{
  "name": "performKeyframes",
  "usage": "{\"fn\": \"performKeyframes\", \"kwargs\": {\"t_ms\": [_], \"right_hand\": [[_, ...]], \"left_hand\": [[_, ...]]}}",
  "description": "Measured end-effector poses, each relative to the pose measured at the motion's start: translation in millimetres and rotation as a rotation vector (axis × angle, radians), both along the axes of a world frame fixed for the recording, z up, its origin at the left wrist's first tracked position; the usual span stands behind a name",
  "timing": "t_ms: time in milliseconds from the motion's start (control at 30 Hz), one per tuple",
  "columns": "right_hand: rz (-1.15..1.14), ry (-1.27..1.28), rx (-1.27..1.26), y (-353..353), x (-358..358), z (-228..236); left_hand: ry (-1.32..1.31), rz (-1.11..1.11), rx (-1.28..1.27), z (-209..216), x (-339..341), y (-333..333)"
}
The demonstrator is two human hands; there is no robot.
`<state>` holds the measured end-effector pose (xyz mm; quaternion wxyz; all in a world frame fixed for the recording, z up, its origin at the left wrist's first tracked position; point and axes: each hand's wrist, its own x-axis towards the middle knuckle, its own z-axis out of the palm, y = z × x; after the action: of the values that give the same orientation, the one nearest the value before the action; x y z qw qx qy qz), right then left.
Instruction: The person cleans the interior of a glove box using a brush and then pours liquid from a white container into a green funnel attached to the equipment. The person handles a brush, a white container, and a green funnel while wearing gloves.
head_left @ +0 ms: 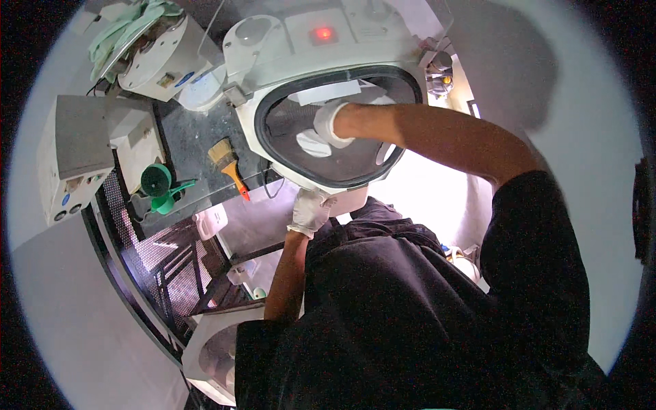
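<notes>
1. White machine (301, 58): stands on the dark grey worktop (195, 130), ahead of the person. A red light (324, 33) glows on its top.
2. Window (287, 126): set in the machine's sloping front and framed by a black seal (259, 130). A pale strip (330, 92) shows near its upper edge.
3. Right hand (331, 124): white-gloved, positioned over the window, forearm reaching across from the right. Its fingers cannot be made out, so whether they are spread or pressed together cannot be told; contact with the pane is likewise unclear.
4. Left hand (312, 210): white-gloved, at the machine's lower front edge. Its fingers lie against that edge; whether they pinch it cannot be determined.
5. Brush (229, 166): lies on the worktop left of the machine, bristles pointing away from the person, handle orange with a red end.
6. Green round article (156, 180): farther left, near the worktop's edge.
7. Grey-and-white box (82, 140): at far left.
</notes>
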<state>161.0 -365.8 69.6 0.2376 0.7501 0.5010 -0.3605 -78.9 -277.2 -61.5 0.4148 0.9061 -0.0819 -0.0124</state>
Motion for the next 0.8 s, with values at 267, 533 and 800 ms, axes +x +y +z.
{"fn": "performKeyframes", "kwargs": {"t_ms": [267, 533, 800], "right_hand": [[-0.183, -0.067, 0.129, -3, -11, 40], [-0.278, -0.016, 0.177, -9, -29, 89], [-0.176, -0.058, 0.815, 68, -119, 154]], "left_hand": [[-0.04, -0.031, 0.113, -4, -1, 2], [0.041, -0.068, 0.068, -8, 3, 1], [-0.051, -0.027, 0.132, -3, -1, 9]]}}
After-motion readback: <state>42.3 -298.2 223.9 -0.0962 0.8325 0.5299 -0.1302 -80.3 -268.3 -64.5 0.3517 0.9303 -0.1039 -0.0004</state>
